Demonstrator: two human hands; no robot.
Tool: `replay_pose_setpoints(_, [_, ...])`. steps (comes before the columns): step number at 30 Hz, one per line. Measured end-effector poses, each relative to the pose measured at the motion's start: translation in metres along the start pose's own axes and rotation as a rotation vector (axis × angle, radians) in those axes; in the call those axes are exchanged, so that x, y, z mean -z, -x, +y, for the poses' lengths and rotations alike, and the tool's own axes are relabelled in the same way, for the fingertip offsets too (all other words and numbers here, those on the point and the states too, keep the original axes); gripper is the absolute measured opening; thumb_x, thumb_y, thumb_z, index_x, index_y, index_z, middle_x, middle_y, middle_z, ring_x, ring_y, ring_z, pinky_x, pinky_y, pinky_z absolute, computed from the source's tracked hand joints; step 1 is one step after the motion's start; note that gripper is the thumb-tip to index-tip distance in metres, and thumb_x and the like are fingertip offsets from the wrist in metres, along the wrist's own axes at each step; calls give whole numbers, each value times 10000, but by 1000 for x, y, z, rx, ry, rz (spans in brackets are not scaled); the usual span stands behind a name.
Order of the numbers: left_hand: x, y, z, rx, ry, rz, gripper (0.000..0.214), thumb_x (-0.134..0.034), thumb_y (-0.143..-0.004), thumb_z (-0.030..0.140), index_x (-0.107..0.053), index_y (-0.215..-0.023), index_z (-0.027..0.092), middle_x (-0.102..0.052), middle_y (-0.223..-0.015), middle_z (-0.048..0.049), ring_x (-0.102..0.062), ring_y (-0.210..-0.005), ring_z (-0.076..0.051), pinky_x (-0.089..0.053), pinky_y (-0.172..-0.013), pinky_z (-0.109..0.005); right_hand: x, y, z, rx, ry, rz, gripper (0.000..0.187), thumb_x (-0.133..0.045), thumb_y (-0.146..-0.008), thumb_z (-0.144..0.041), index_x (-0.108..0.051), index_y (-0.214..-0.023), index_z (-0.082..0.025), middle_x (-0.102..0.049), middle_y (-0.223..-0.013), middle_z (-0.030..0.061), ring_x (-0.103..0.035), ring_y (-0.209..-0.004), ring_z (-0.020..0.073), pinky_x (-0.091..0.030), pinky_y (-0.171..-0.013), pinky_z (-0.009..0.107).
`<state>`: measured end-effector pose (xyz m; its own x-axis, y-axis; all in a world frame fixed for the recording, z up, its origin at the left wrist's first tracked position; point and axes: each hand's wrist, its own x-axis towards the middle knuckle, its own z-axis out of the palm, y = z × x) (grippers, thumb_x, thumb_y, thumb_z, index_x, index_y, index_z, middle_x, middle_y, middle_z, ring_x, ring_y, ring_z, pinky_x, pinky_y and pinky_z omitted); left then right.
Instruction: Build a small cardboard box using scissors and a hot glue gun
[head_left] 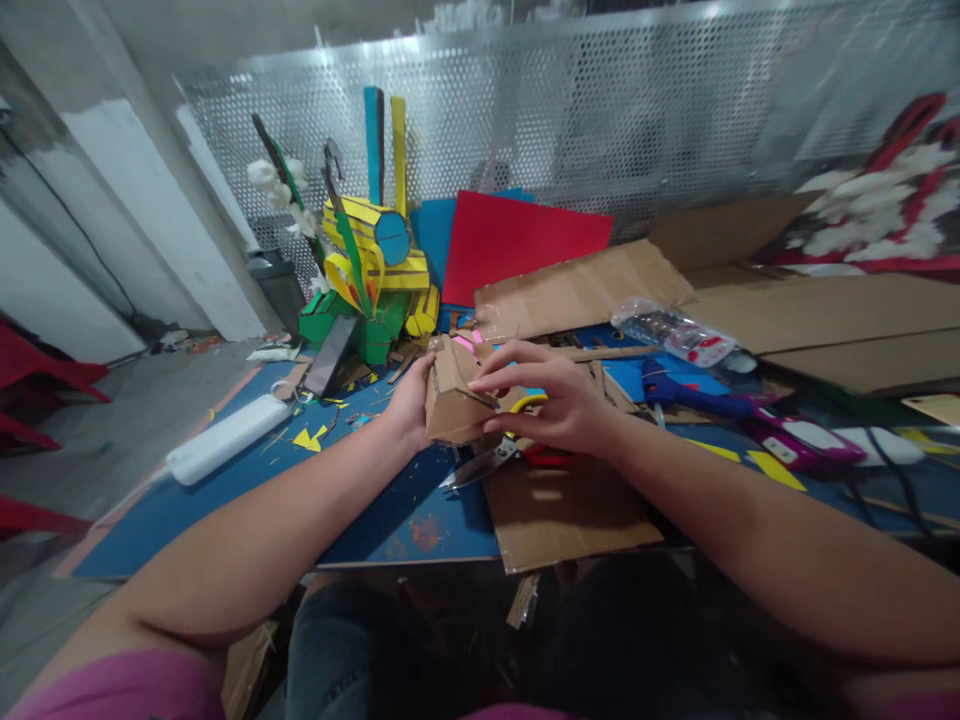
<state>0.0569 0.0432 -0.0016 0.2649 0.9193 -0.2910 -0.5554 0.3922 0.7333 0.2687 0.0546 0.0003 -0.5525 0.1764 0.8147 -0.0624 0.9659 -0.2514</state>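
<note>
The left hand (409,405) is curled against the left side of a small folded cardboard piece (454,395), holding it above the blue board (247,490) just past its near edge. The right hand (559,400) grips the same piece from the other side, thumb low and fingers (502,362) arched over its top, so the cardboard is pinched between both hands.

Far left on the board lies a long white case (225,437), closed, so its contents cannot be seen. Behind it a dark phone (330,357) leans against a yellow, green and blue paper model (371,275) with white flowers (281,190) on a stem. Under the hands lie scissors (487,462) with a yellow handle, their blades resting on the board beside a flat brown cardboard sheet (562,515). A red sheet (517,240) stands against the perforated metal screen (600,110). To the right, a clear plastic packet (675,335) holds small items too blurred to name. Near it lies a blue glue gun (690,392), then a pink and white tool (802,440). Large flattened cardboard (825,310) fills the far right.
</note>
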Motion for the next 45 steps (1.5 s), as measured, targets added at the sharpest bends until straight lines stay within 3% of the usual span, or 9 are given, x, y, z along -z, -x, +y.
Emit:
replay_pose_setpoints(8, [6,-5,-1,-37,-13,2,610,-386,-1119,490,-686,-1489,109,-851,-958,-140,-814,-789,-320,-650,-749,-446,-1,0,0,8,4,-5,394,-925,-959,-361,-824,-1332,-288,-792,-1228,93,-763,-1081,231,-629,-1003,428])
replay_pose_setpoints(11, [8,-9,1,-128,-31,39,560,-462,-1109,494,-723,-1415,105,-851,-1017,-135,-810,-850,-293,-656,-843,-422,1,1,1,15,-54,-7,440,-926,-942,-505,-834,-1300,-267,-785,-1209,98,-757,-1106,249,-616,-1020,434])
replay_pose_setpoints(14, [7,-9,3,-382,-77,51,501,-609,-1065,514,-724,-1410,169,-835,-1242,-127,-803,-1114,-300,-627,-1044,-419,3,2,0,-93,-127,85,451,-796,-1012,-640,-843,-1270,-273,-783,-1246,108,-742,-1197,281,-595,-1087,477])
replay_pose_setpoints(17, [3,0,3,-794,-213,121,427,-754,-1007,470,-711,-1384,274,-770,-1437,-66,-696,-1399,-287,-530,-1219,-385,3,2,-3,-264,-172,234,332,-764,-1063,-551,-837,-1227,-273,-778,-1235,95,-747,-1165,241,-630,-991,401])
replay_pose_setpoints(20, [0,15,-2,-1093,-432,25,503,-749,-1038,524,-611,-1496,369,-672,-1601,-32,-569,-1567,-285,-403,-1353,-416,0,1,-4,-371,-188,306,310,-801,-1043,-527,-816,-1189,-254,-784,-1185,82,-760,-1101,213,-644,-919,350])
replay_pose_setpoints(22, [0,23,-6,-1256,-614,-82,583,-720,-1056,560,-538,-1574,364,-599,-1678,-73,-545,-1590,-317,-364,-1382,-485,-3,1,-5,-356,-221,315,325,-841,-1013,-507,-798,-1219,-259,-785,-1203,77,-771,-1085,207,-660,-913,345])
replay_pose_setpoints(26, [5,25,-9,-1443,-898,-136,610,-727,-1067,467,-508,-1625,352,-531,-1731,-125,-532,-1598,-342,-373,-1370,-551,-5,1,-7,-266,-224,363,422,-920,-943,-452,-764,-1295,-279,-756,-1303,76,-768,-1129,213,-691,-960,364])
replay_pose_setpoints(35, [8,21,-8,-1535,-985,-191,513,-770,-1034,470,-564,-1495,379,-551,-1712,-136,-459,-1663,-376,-366,-1343,-649,-1,-2,-11,-221,-168,410,384,-923,-941,-374,-791,-1290,-282,-745,-1372,90,-769,-1200,228,-711,-1012,389])
replay_pose_setpoints(45, [1,31,-11,-1292,-819,-85,411,-880,-914,541,-700,-1215,326,-572,-1692,-138,-510,-1618,-420,-390,-1310,-661,5,-1,-8,-193,-201,360,337,-911,-944,-368,-815,-1253,-273,-779,-1345,98,-783,-1166,218,-722,-842,308])
